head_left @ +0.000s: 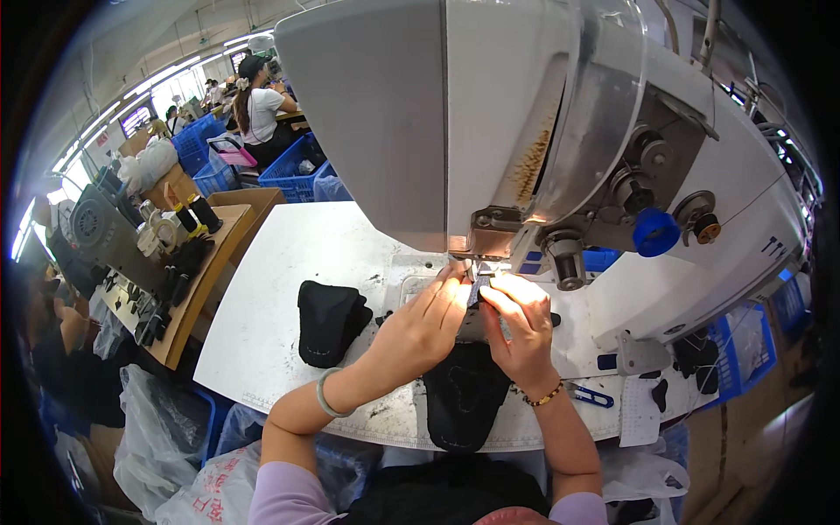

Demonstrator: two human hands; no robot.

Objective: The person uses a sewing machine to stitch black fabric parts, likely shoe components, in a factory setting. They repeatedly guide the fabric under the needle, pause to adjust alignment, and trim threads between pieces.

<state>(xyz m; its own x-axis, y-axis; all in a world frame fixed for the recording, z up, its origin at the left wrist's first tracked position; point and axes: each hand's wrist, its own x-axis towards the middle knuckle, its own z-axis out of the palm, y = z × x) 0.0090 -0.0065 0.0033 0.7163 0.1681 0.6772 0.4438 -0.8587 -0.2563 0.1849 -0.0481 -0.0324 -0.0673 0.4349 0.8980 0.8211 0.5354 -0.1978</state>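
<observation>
white worktable (254,262): small dark piece (476,292) is pinched by right hand (523,325) beneath sewing machine (376,114), apparently for steadiness; grip of left hand (420,328) cannot be told.

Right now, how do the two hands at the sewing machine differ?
The left hand has a smooth, pale green bangle on its arm; the right hand has a dark and gold beaded bracelet. The left forearm slants in from the lower left, while the right forearm rises more steeply. Both hands are ungloved, with fingertips close to a small grey piece under the sewing machine.
</observation>
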